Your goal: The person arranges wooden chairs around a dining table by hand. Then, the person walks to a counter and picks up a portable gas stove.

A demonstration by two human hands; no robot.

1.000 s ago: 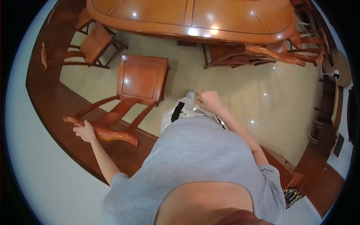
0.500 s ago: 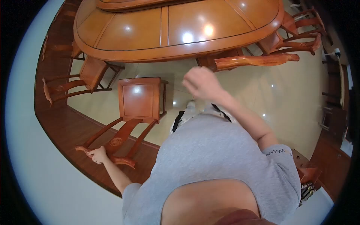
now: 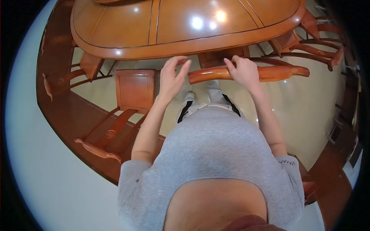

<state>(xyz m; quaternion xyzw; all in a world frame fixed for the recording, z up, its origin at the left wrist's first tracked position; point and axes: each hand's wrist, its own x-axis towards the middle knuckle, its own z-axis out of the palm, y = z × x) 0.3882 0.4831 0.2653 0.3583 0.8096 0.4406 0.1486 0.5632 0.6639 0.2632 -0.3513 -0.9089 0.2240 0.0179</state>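
Note:
Near the table edge, my left hand [image 3: 172,79] is raised with thumb and fingers apart, holding nothing. It is just left of the end of a carved wooden chair's top rail [image 3: 281,74]. My right hand [image 3: 244,73] lies across that rail in this view, its thumb pointing up and apart from its fingers; whether it touches the wood I cannot tell. The chair's seat [image 3: 221,57] is partly under the table. To the left, another wooden chair [image 3: 135,90] stands pulled out, untouched, with its carved back towards me.
A large oval wooden table [image 3: 177,32] spans the front. More chairs line it at the left [image 3: 81,69] and right [image 3: 287,42]. Glossy tiles [image 3: 295,111] cover the floor. Dark reddish-brown wood [image 3: 61,115] borders the white surface on the left.
My left hand has let go of the left chair's top rail and come up to the middle. My right hand has moved right, over the other chair's rail. My view has shifted too.

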